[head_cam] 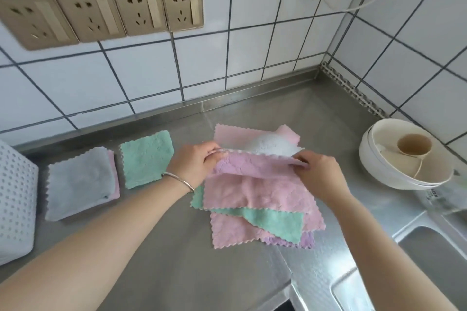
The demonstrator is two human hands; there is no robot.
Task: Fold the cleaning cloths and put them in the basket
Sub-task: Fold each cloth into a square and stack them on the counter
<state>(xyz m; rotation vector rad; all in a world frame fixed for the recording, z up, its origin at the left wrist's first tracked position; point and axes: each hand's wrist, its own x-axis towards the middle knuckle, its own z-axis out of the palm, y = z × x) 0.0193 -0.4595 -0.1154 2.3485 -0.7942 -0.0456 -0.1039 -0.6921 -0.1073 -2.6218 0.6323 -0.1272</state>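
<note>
A loose pile of pink, green and purple cloths lies on the steel counter. My left hand and my right hand each pinch a corner of a lilac-pink cloth and hold its edge up over the pile; its white underside bulges behind. To the left lie a folded grey cloth on a pink one, and a folded green cloth. The white perforated basket stands at the far left edge.
A stack of white bowls with a paper cup inside sits at the right by the wall. A sink opens at the lower right. Four gold wall sockets sit above the counter's back edge.
</note>
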